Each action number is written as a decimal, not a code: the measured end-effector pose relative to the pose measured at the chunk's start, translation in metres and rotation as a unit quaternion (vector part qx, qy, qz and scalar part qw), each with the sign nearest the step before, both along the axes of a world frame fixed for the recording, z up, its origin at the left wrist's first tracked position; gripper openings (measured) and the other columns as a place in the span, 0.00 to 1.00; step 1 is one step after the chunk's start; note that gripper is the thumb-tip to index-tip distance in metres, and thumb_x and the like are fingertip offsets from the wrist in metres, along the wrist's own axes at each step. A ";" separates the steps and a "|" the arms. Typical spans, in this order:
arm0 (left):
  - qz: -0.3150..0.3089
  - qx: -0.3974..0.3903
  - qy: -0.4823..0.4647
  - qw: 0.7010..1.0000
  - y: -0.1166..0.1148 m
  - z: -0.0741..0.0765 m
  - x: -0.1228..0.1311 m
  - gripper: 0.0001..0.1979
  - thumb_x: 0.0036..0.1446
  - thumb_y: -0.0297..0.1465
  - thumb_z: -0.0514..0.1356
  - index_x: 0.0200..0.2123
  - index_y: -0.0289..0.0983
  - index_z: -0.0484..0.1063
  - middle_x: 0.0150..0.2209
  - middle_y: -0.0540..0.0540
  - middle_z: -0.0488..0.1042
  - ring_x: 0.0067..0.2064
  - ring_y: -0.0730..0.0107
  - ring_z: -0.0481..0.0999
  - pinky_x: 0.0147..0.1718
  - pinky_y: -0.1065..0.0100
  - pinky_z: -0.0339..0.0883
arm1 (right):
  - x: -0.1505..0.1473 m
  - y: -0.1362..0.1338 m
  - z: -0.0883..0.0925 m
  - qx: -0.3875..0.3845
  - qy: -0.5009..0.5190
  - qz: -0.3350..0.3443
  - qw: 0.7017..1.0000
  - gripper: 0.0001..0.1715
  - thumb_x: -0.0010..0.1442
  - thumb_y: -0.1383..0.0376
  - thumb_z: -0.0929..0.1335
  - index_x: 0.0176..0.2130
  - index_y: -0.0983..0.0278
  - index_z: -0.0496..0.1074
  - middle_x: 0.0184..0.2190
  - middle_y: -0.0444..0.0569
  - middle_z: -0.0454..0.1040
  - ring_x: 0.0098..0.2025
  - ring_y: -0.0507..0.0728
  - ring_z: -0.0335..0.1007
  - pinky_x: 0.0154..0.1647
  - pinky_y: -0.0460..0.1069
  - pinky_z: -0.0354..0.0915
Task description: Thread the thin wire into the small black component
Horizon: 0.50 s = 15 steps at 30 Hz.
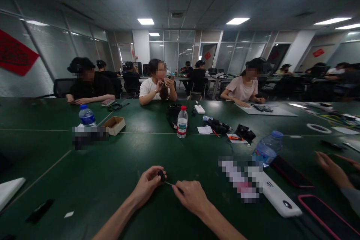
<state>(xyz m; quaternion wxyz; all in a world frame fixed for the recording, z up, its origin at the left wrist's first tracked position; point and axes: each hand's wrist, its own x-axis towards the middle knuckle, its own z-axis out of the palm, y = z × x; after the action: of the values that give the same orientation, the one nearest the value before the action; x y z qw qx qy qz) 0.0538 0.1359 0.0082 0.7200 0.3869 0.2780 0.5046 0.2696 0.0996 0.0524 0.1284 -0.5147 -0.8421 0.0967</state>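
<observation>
Near the front middle of the green table, my left hand (146,183) pinches a small black part (161,175) between thumb and fingers. What kind of part it is, I cannot make out. My right hand (191,195) is closed around a tool with a thin metal shaft (169,183), its handle hidden in the fist. The shaft points left, its tip at or very close to the black part. Both forearms come in from the bottom edge, with the hands a short gap apart.
Right of my hands lie a white power bank (277,193), dark phones (292,172) and a tilted water bottle (268,148). Ahead stand a red-capped bottle (182,123) and an open cardboard box (114,125). Another person's hand (332,168) is at the right; people sit opposite.
</observation>
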 end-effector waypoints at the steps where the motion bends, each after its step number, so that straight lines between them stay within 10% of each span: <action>1: 0.003 0.002 0.003 1.000 0.000 -0.001 0.000 0.18 0.47 0.31 0.71 0.43 0.38 0.75 0.41 0.43 0.77 0.43 0.63 0.76 0.46 0.62 0.68 | 0.000 0.000 0.000 -0.002 0.006 -0.003 1.000 0.25 0.69 0.54 0.55 0.34 0.61 0.74 0.27 0.46 0.75 0.26 0.52 0.69 0.29 0.46 0.57; 15: 0.038 0.087 0.117 0.989 0.000 -0.002 -0.001 0.16 0.49 0.32 0.69 0.43 0.37 0.77 0.40 0.43 0.79 0.43 0.61 0.75 0.46 0.64 0.65 | -0.006 -0.003 0.008 -0.041 -0.001 -0.018 0.999 0.23 0.69 0.55 0.56 0.34 0.61 0.74 0.27 0.47 0.75 0.26 0.53 0.70 0.31 0.47 0.61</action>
<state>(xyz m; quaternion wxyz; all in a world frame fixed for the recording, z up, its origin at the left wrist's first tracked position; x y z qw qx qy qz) 0.0530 0.1357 0.0059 0.6268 0.4935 0.3296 0.5049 0.2640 0.0967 0.0606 0.1081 -0.5344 -0.8283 0.1289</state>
